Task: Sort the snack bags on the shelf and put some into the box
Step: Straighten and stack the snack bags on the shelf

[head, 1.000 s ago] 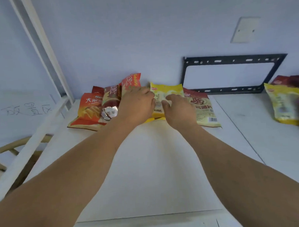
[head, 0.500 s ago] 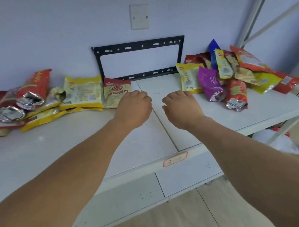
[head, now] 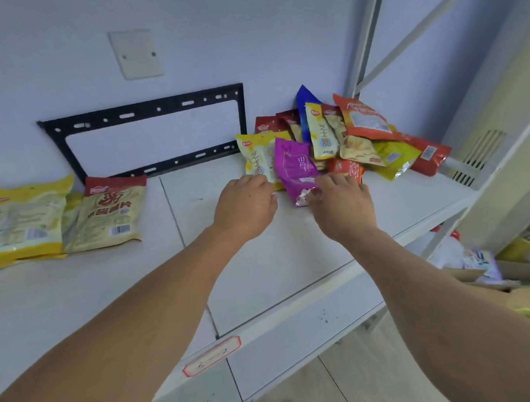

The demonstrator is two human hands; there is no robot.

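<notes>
Right hand: fingers curling onto the silver bottom edge of the purple bag, thumb touching it. Left hand: fingers curling at the lower corner of the yellow bag; real grip or not, can't tell. Both bags are fronting the snack pile at the shelf right end. Box is sitting below right.

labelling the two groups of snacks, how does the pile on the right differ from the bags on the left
The right pile mixes many colours: purple, blue, orange, red, yellow. The left bags are mostly yellow, one with a red top.
The right pile is heaped in the corner, bags overlapping and leaning at angles; the left bags lie flatter, side by side.
Both hands, left and right, are at the right pile; nothing touches the left bags.
Both groups sit on the same white shelf.
</notes>
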